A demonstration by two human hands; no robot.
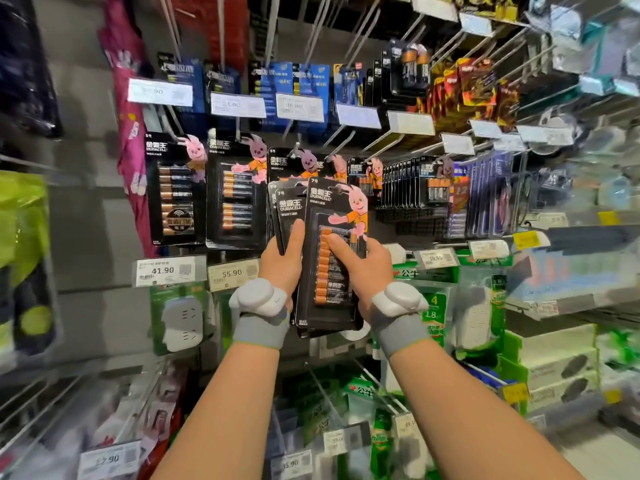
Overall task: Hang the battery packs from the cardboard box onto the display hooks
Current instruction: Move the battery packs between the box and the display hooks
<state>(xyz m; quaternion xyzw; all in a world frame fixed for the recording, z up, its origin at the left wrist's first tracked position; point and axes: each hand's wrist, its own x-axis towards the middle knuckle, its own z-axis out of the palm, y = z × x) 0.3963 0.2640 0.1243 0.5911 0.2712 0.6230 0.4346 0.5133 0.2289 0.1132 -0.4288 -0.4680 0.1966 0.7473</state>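
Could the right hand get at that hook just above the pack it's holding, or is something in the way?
Probably yes. The right hand grips the front battery pack just below the hook, and nothing lies between them. The left hand holds the other packs.

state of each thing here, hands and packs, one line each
left hand: grips the rear packs
right hand: grips the front pack, thumb over the batteries
front pack: held, tilted, not hung
rear packs: held, fanned behind the front pack
left shelf pack: hanging on the display
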